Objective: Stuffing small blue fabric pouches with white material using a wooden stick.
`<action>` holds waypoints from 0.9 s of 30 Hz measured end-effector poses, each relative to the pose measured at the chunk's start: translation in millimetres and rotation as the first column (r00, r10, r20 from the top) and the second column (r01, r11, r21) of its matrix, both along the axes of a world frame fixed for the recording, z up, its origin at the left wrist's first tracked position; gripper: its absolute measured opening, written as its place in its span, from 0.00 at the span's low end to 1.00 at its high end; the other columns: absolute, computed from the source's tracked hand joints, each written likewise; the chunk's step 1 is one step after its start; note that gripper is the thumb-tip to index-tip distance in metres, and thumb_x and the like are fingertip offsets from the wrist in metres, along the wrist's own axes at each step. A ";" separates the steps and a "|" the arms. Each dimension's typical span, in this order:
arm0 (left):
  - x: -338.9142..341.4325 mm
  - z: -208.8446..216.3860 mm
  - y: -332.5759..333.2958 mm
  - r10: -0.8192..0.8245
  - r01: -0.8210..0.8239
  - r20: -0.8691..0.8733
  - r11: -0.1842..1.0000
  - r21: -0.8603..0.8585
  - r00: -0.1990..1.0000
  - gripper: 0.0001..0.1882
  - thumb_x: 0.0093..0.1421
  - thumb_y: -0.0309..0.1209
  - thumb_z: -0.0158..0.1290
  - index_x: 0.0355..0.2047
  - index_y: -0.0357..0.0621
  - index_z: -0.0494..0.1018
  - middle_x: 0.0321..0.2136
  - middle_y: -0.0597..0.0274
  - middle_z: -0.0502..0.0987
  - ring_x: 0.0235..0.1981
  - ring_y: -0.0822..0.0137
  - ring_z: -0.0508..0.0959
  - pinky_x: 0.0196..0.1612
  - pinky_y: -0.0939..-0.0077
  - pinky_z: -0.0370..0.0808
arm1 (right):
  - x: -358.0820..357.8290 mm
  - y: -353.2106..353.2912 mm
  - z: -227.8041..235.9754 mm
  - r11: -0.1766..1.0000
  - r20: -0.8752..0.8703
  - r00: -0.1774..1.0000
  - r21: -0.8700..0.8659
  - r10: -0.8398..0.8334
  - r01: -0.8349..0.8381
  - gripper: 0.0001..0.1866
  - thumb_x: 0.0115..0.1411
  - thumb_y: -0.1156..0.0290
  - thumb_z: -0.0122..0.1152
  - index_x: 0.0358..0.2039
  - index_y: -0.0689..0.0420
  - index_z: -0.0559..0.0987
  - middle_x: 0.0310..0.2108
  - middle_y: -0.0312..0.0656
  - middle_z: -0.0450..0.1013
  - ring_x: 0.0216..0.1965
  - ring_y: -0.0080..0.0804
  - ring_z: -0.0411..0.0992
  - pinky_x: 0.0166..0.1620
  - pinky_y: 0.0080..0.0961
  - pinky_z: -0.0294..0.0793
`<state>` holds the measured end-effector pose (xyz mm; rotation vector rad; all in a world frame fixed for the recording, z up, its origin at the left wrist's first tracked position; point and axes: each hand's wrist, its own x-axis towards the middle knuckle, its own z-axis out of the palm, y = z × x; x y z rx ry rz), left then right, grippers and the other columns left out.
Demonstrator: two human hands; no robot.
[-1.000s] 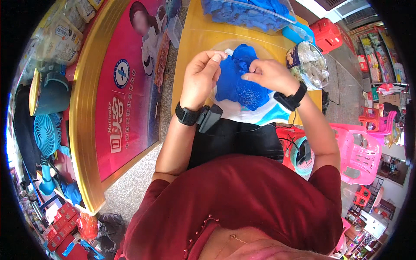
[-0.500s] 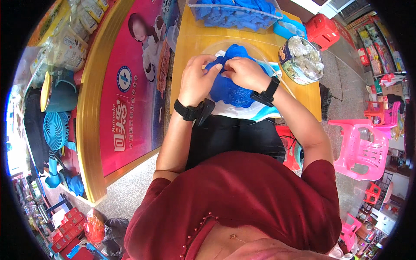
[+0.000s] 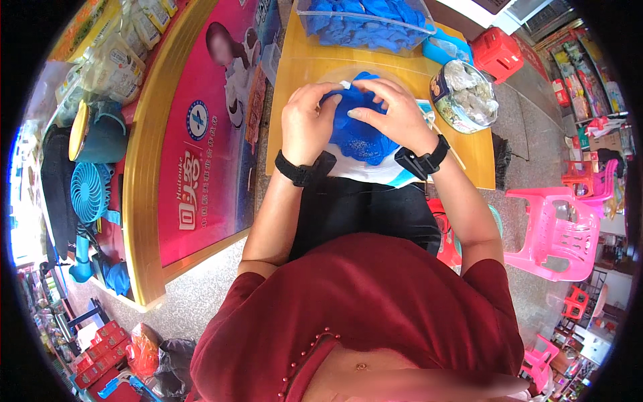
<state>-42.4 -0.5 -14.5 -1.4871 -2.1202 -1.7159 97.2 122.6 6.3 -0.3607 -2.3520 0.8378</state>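
Observation:
A crumpled blue cloth-like piece (image 3: 365, 137) lies in front of me, with pale speckles on its near part. Its exact kind does not show. My left hand (image 3: 308, 120) is closed on its left side, with blue material between thumb and fingers. Over its right side, my right hand (image 3: 398, 117) is open: the thumb rests on the cloth, apart from the curved fingers. Beneath the piece lie a white and light-blue cloth or sheet (image 3: 362, 171) and the pale rim of a round tray or lid. Both wrists wear black bands.
On the yellow wooden table (image 3: 295, 60), a clear plastic box (image 3: 365, 48) full of blue pieces stands at the back. A light-blue container (image 3: 445, 50) and a round tub (image 3: 462, 97) of whitish crumpled material are at right. A counter with a pink panel (image 3: 207, 154) flanks my left; a pink chair (image 3: 556, 234) stands right.
Both hands were pinching together at the blue piece's middle. They have since moved apart, the right thumb and fingers have spread, and more of the piece shows between them.

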 end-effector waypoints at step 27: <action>7.2 -2.7 4.4 -0.423 0.345 0.756 0.897 0.275 0.500 0.20 0.57 0.23 0.58 0.50 0.37 0.68 0.30 0.61 0.78 0.30 0.73 0.77 0.28 0.83 0.71 | 11.7 -16.0 -3.7 0.578 -0.143 0.982 -0.814 -0.124 -0.046 0.13 0.62 0.65 0.60 0.39 0.63 0.79 0.34 0.33 0.76 0.34 0.15 0.70 0.38 0.15 0.69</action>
